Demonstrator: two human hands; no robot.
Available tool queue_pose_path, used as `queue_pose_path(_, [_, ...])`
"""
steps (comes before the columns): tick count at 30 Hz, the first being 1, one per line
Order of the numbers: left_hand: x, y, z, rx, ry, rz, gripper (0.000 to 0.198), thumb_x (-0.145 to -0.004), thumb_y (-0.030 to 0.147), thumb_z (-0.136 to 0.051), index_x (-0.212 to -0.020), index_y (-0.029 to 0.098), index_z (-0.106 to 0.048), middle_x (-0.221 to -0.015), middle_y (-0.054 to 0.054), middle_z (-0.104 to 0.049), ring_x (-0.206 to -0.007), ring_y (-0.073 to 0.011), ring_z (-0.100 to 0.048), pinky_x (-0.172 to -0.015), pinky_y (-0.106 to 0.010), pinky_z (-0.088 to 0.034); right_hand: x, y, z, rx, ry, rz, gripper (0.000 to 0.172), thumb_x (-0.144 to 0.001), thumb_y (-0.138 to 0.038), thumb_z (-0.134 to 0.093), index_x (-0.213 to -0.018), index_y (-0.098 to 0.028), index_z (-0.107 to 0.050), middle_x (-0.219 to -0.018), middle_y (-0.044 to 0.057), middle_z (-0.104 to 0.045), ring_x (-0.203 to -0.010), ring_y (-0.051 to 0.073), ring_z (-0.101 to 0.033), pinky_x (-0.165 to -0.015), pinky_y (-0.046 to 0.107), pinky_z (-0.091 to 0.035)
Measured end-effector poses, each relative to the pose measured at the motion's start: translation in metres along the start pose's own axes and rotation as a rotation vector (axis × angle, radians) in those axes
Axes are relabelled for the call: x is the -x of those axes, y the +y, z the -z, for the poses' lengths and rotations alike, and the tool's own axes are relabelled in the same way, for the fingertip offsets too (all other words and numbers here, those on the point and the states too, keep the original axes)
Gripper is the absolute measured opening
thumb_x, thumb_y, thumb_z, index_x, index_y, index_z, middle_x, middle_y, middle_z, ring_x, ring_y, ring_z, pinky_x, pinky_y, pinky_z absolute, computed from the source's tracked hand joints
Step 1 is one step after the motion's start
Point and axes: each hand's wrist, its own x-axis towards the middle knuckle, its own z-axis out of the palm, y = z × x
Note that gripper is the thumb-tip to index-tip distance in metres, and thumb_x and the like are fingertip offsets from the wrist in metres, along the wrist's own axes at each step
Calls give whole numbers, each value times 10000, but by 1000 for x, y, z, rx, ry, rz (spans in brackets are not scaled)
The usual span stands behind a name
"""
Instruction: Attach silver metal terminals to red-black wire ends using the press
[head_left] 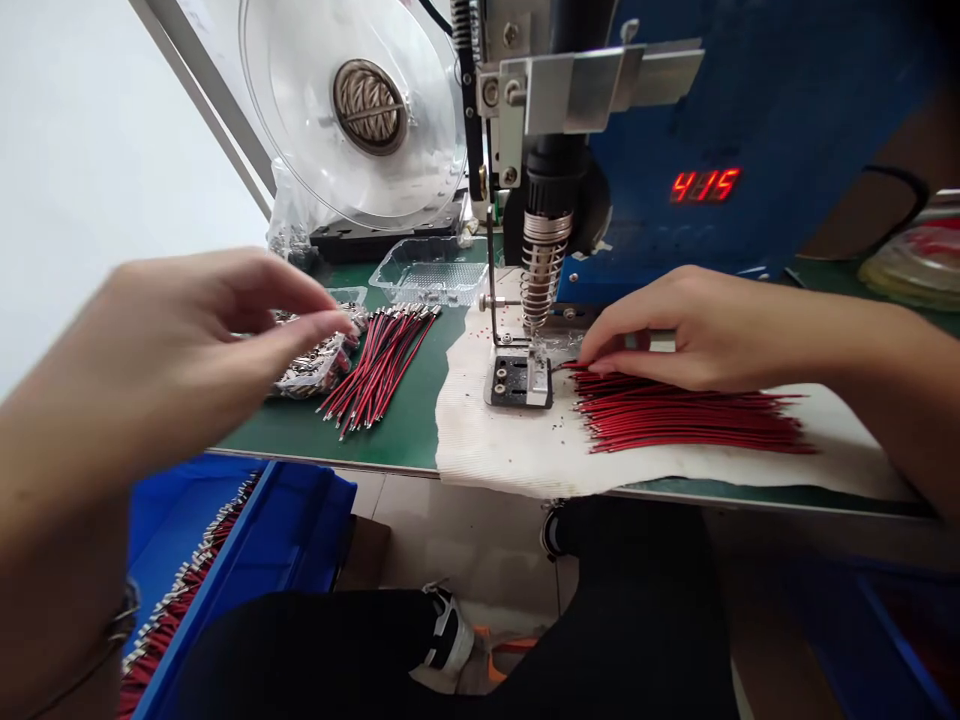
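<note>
My left hand [202, 345] hangs over the left side of the bench, thumb and forefinger brought together. Whatever may be between those fingertips is too small to make out. Below and beyond it are a clear tray of small metal parts [319, 365] and a loose pile of red and black wires [382, 365] with metal ends. My right hand [660, 335] pinches a wire [571, 366] at the back edge of a row of red wires [690, 420]. That wire's tip points at the small metal fixture [537, 375] beneath the spring-wrapped soldering head [544, 260].
A blue machine [750, 130] with a red "415" display stands behind. A clear reel [300, 110] and an open clear plastic box [431, 272] are at the back left. White cloth [480, 450] covers part of the green bench. A blue bin [300, 520] of wires sits below left.
</note>
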Motion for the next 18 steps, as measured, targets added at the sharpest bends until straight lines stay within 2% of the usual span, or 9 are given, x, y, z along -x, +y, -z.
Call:
queue_pose_path(1, [1,10,-4,32,-31,-54,390,-923,536,-729,-1091,203,-842,-724,13,-696,-614,-129,-529,-634,-297,-355,0,-1,1,-19,23,20,322,-1094,-426,-619,-1169,-254,-881,-1079,57,-885,-894,210,-793,-753,349,-571])
queue_pose_path(4, [-9,37,-19,78,-291,-238,407,-985,493,-626,-1188,237,-868,-748,-16,-759,-616,-161,-611,-652,-317,-456,-3,-2,-1,-54,72,31,300,-1082,-402,-641,-1190,-266,-885,-1105,56,-881,-954,217,-798,-791,351,-586])
queue_pose_path(7, [-33,51,-29,39,-592,-374,383,-1008,448,-615,-1154,247,-907,-793,-32,-812,-560,-151,-594,-642,-321,-479,-7,-5,-8,-77,115,-11,284,-1080,-405,-635,-1150,-261,-869,-1047,60,-860,-884,210,-764,-756,355,-558])
queue_pose_path(9, [-50,56,-28,7,-730,-458,303,-984,409,-670,-1077,261,-917,-886,-26,-856,-623,-156,-657,-643,-299,-491,-10,-8,-14,-107,147,-60,276,-1075,-432,-634,-1107,-259,-846,-958,50,-834,-795,201,-723,-735,360,-534])
queue_pose_path(12, [-66,68,-19,-63,-797,-501,178,-930,350,-746,-915,251,-893,-831,-1,-840,-666,-157,-694,-590,-253,-459,-13,-13,-21,-164,169,-132,312,-1079,-512,-633,-1038,-261,-813,-813,19,-780,-681,182,-655,-690,356,-498])
queue_pose_path(15, [-72,81,-9,-170,-761,-473,220,-955,296,-685,-826,210,-840,-670,13,-741,-544,-113,-561,-514,-232,-370,-14,-17,-22,-213,189,-188,343,-1065,-561,-647,-983,-262,-796,-752,1,-750,-630,166,-619,-622,343,-466])
queue_pose_path(18, [-76,87,-8,-157,-769,-538,224,-969,326,-696,-809,198,-787,-618,5,-684,-520,-113,-501,-515,-259,-343,-13,-20,-20,-234,215,-226,346,-1041,-568,-663,-949,-259,-789,-749,8,-750,-622,166,-612,-586,343,-445])
